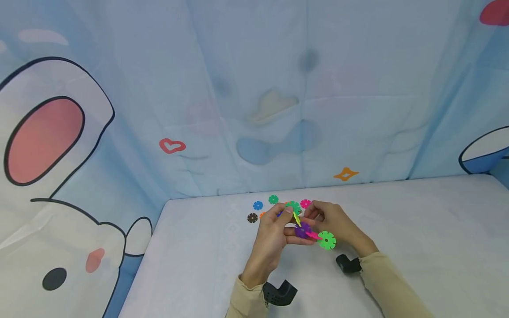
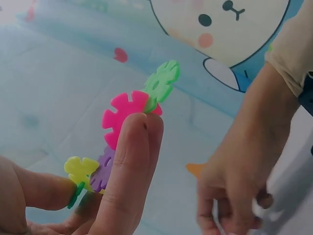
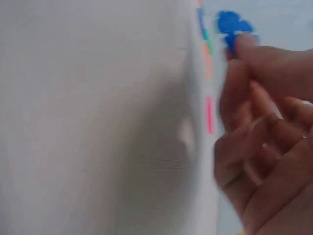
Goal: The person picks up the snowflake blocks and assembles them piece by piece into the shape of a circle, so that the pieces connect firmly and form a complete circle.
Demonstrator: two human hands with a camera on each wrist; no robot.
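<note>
My left hand (image 1: 268, 236) holds a chain of notched plastic building discs, thumb and index finger pinching its green end disc (image 1: 293, 206). From there the chain runs through a yellow disc (image 2: 80, 169), a purple disc (image 1: 303, 230) and a pink disc (image 2: 124, 115) to a light green disc (image 1: 327, 240). Two raised fingers (image 2: 129, 166) overlap the pink disc in the left wrist view. Close to the chain's right side is my right hand (image 1: 334, 221), its fingers curled. In the blurred right wrist view, its fingertips pinch a blue disc (image 3: 230, 22).
Several loose discs lie on the white table (image 1: 191, 265) beyond my hands, among them a brown disc (image 1: 252, 217), a light blue disc (image 1: 258, 205), a green disc (image 1: 273, 199) and a pink one (image 1: 305, 203). A printed blue cloth (image 1: 246, 66) hangs behind the table.
</note>
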